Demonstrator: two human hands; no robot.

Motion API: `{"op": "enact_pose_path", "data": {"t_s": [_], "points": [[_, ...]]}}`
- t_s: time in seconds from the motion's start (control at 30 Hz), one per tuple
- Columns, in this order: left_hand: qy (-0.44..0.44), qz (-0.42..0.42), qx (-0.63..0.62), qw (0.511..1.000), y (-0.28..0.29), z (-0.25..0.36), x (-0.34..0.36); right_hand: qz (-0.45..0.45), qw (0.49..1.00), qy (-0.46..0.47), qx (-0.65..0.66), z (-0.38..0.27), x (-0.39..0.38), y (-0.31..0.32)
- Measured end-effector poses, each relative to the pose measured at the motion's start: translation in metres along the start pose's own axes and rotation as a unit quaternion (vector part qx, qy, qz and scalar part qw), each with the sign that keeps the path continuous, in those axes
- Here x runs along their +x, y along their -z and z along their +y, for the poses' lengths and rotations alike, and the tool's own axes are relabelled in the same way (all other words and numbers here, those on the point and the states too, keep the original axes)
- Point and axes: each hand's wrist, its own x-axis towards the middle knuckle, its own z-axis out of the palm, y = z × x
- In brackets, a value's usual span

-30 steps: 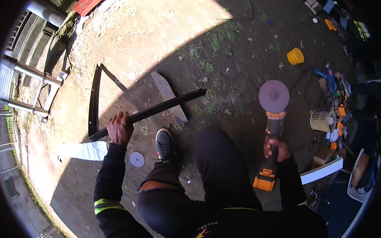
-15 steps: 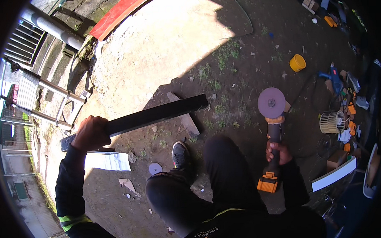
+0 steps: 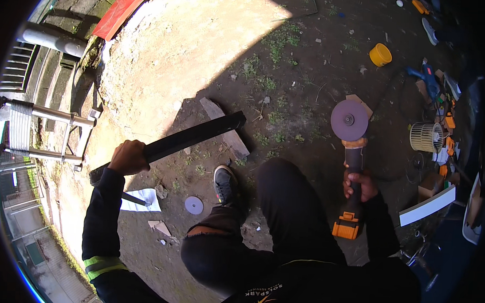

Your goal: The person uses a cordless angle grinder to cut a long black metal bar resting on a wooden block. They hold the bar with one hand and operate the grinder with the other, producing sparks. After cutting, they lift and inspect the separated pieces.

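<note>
My left hand (image 3: 128, 158) is closed round a long black metal bar (image 3: 192, 133), which slants up to the right, its far end over a weathered plank (image 3: 233, 142) on the dirt. A thinner dark piece shows below that hand, over a white sheet (image 3: 140, 196). My right hand (image 3: 361, 186) grips a cordless angle grinder (image 3: 354, 159) by its body, orange battery downward, its pink disc (image 3: 343, 123) facing up. A spare disc (image 3: 194, 205) lies beside my shoe (image 3: 225, 185).
A steel tube ladder-like frame (image 3: 59, 118) and red board (image 3: 119, 8) are at left. At right are a yellow bucket (image 3: 380, 54), blue power tool (image 3: 430, 80), slotted fan cylinder (image 3: 422, 137), white strip (image 3: 427, 206) and scattered tools. Another person's shoe (image 3: 429, 31) shows upper right.
My left hand has moved left with the bar, which has turned to show a broad dark face; its joined side piece is mostly hidden now. The grinder is held much as before.
</note>
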Motion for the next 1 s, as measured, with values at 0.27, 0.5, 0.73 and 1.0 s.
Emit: {"op": "enact_pose_path", "data": {"t_s": [0.27, 0.5, 0.73, 1.0], "points": [[-0.056, 0.134, 0.105, 0.984, -0.021, 0.038, 0.035, -0.023, 0.999, 0.005, 0.025, 0.0, 0.011, -0.013], [-0.129, 0.056, 0.137, 0.981, -0.017, 0.018, 0.084, -0.002, 1.0, 0.02, 0.005, -0.002, -0.004, 0.011], [-0.195, 0.193, 0.119, 0.954, 0.004, 0.005, 0.086, 0.036, 0.998, 0.036, -0.025, 0.001, -0.013, 0.021], [-0.268, 0.22, 0.224, 0.911, 0.086, 0.008, 0.061, 0.027, 0.999, 0.043, -0.017, 0.005, -0.003, 0.024]]}}
